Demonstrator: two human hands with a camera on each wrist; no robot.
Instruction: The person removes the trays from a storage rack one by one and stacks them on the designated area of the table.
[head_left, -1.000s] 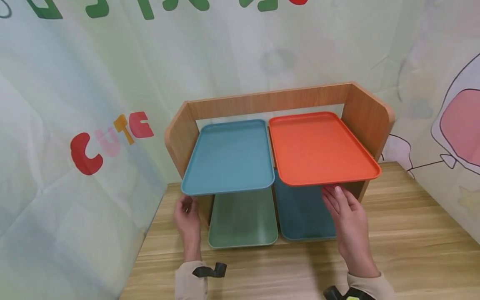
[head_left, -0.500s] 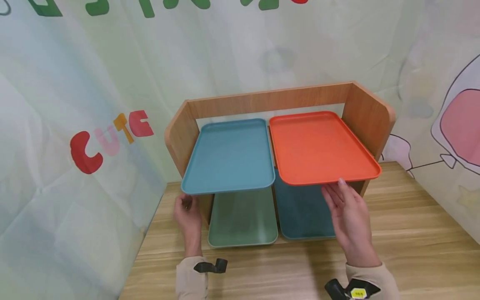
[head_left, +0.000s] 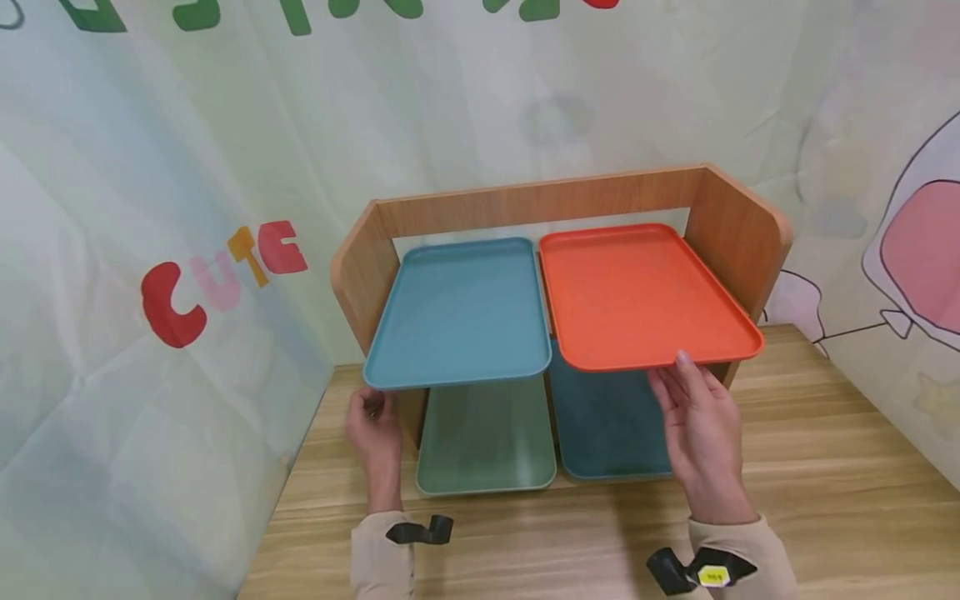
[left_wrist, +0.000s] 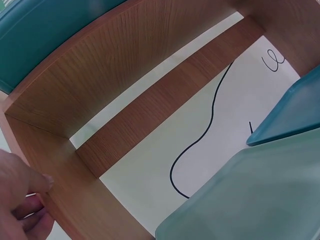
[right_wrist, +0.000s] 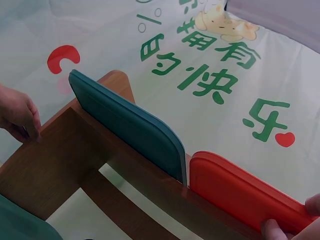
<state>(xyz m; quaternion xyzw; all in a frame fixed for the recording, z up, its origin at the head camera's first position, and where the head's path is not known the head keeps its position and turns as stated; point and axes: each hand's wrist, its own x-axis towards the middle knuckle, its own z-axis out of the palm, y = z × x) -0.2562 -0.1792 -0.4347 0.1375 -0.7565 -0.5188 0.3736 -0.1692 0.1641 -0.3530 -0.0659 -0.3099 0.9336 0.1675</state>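
A low two-level wooden shelf (head_left: pixel 525 202) bears an orange-red tray (head_left: pixel 648 292) on its top right and a blue tray (head_left: pixel 465 308) on its top left. At the orange tray's front rim, my right hand (head_left: pixel 701 433) pinches the edge, thumb at the top and fingers beneath. That tray (right_wrist: pixel 235 185) lies level with the blue one in the right wrist view. My left hand (head_left: pixel 377 433) grips the front edge of the shelf's left side panel (left_wrist: pixel 55 170), its thumb on the inner face. The blue tray's front corner overlaps its fingertips in the head view.
Below lie a green tray (head_left: pixel 487 442) on the left and a dark teal tray (head_left: pixel 611 425) on the right, partly covered by my right hand. The shelf stands on a wood-grain table (head_left: pixel 840 467). Printed cloth (head_left: pixel 480 117) hangs behind and at both sides.
My right hand has shifted slightly up, and its thumb has risen onto the orange tray's front rim. The left hand and the trays have stayed in place.
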